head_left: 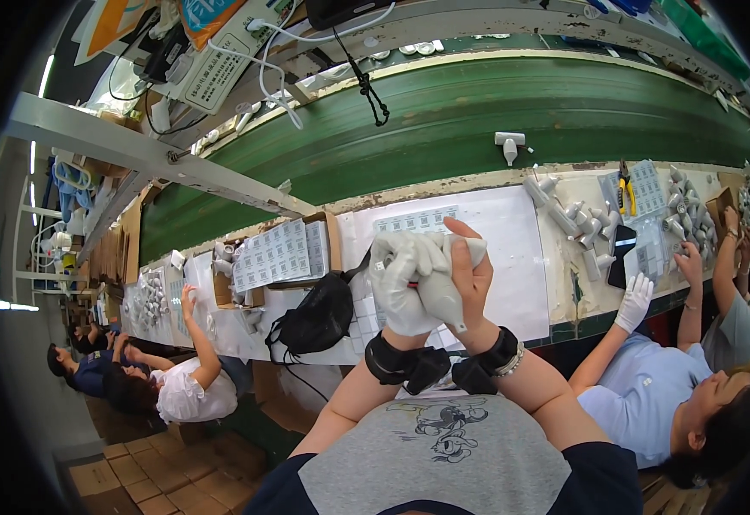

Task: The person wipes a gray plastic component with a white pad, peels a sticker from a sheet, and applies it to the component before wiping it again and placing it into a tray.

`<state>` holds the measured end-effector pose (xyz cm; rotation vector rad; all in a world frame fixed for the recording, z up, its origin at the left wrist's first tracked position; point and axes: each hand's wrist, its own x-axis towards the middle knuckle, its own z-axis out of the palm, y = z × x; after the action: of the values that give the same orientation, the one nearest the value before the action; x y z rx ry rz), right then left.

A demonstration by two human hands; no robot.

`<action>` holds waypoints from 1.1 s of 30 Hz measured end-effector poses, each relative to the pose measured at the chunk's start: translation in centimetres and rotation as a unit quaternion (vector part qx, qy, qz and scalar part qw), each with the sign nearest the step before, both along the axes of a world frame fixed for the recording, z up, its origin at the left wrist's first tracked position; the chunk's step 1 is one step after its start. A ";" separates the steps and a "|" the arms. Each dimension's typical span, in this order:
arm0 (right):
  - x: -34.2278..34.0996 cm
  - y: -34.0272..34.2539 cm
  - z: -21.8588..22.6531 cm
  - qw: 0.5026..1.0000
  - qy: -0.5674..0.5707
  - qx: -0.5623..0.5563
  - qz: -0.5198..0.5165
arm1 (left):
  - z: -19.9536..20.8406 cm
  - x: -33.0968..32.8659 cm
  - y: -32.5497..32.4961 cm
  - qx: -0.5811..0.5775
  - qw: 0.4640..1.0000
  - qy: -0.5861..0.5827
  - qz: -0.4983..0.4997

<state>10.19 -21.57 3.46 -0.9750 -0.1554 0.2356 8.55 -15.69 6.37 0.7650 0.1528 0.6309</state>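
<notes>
My left hand [402,287], in a white glove, is closed around a pale grey, T-shaped plastic device [442,300] with a rounded body that tapers to a small tip. My bare right hand [475,279] grips its other side, thumb along the top and index finger raised. Both hands hold it above the white-covered bench, close in front of me. Behind and beneath the hands lies a sheet of printed labels [418,220], partly covered by them. Black straps wrap both wrists.
A black bag [315,316] and a carton of label sheets [276,256] stand left. Several similar grey devices [568,210], yellow-handled pliers [625,190] and a black phone [621,256] lie right. A green conveyor [443,116] carries one device [510,148]. Co-workers sit on both sides.
</notes>
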 end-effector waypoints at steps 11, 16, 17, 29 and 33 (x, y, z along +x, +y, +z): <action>2.4 -2.3 -1.0 0.952 0.166 0.205 0.152 | 0.5 0.0 2.3 -0.311 0.950 -0.006 -0.039; 1.6 -2.8 -0.3 0.984 0.077 0.117 0.113 | 1.1 0.1 2.0 -0.296 0.955 0.019 -0.015; 1.5 -2.8 -0.2 0.992 0.046 0.074 0.095 | 1.1 0.1 2.0 -0.293 0.956 0.022 -0.013; -0.2 -0.9 0.3 0.992 -0.091 0.037 0.082 | 1.1 0.3 1.3 -0.096 0.994 0.009 0.060; 0.1 -1.2 0.0 0.983 -0.162 0.004 0.091 | 1.1 0.2 1.3 -0.053 0.997 -0.005 0.057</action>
<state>10.26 -22.82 3.46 -0.9877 -0.5449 0.2414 8.71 -14.40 7.45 0.6534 0.2192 0.7286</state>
